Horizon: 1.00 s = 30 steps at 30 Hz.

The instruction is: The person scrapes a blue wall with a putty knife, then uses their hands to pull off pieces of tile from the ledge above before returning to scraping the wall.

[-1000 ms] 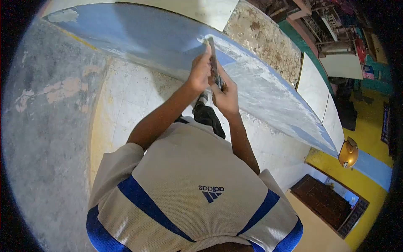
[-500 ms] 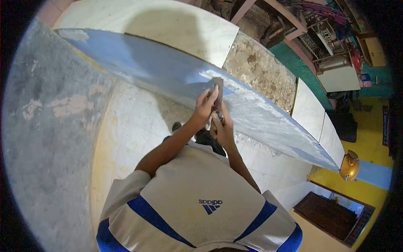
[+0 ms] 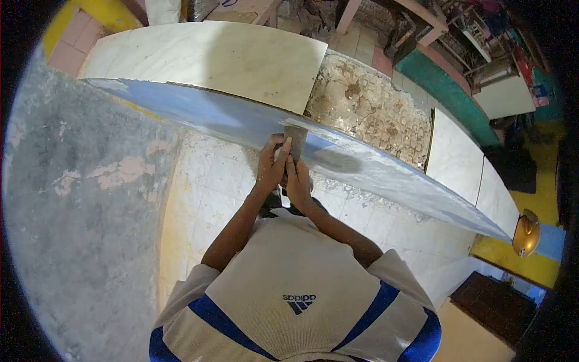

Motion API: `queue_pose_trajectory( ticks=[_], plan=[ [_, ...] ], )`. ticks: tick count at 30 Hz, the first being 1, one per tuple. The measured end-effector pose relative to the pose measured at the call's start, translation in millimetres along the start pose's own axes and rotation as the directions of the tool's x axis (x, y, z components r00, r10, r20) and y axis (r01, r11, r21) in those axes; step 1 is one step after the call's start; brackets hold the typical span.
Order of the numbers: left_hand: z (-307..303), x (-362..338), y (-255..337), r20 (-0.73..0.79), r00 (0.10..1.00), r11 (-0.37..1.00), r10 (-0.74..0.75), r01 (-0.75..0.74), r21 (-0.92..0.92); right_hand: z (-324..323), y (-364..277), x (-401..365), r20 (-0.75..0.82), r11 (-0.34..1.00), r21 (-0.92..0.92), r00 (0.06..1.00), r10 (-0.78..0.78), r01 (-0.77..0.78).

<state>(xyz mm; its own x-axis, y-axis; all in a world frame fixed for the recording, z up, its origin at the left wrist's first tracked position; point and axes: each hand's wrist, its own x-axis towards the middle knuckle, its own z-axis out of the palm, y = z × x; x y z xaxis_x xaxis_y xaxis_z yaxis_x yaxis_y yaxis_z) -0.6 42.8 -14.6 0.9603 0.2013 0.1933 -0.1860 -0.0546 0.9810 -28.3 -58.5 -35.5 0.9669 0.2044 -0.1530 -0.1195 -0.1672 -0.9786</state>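
Observation:
My left hand [image 3: 271, 164] and my right hand [image 3: 298, 182] are close together, fingers closed around a scraper [image 3: 295, 140] with a flat grey blade. My left fingers press near the blade, while my right hand grips lower down; the handle is mostly hidden by my hands. The blade lies against or just in front of the blue-painted face of a low wall [image 3: 232, 114], near its top edge; contact is not certain. To the right of the blade, the wall face is scuffed whitish-grey, with a blue patch beside the blade.
Cream marble-look tiles [image 3: 253, 63] cap the wall, with a rough bare mortar stretch [image 3: 368, 108] between them. A gold helmet [image 3: 526, 234] is at the wall's right end. Worn grey concrete [image 3: 90, 241] lies left, pale floor tiles [image 3: 386, 232] below the wall. Cluttered shelving [image 3: 494, 72] stands behind.
Both hands and the scraper have shifted left and the blade now shows broader side on. The whole view has tilted, with the wall lower on the left.

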Motion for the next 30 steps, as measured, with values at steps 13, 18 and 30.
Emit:
queue_pose_trajectory(
  ticks=[13,18,30],
  plan=[
    [-26,21,3,0.362,0.919,0.972,-0.157,0.209,-0.108,50,0,4,-0.335,0.988,0.145,0.942,-0.007,0.059],
    [-34,26,-12,0.402,0.909,0.963,-0.109,0.197,-0.184,69,4,10,-0.472,0.986,0.119,0.880,-0.046,0.115],
    [-41,34,0,0.394,0.919,0.995,-0.029,0.064,-0.076,71,-1,17,-0.491,0.983,0.120,0.869,-0.061,0.137]
  ],
)
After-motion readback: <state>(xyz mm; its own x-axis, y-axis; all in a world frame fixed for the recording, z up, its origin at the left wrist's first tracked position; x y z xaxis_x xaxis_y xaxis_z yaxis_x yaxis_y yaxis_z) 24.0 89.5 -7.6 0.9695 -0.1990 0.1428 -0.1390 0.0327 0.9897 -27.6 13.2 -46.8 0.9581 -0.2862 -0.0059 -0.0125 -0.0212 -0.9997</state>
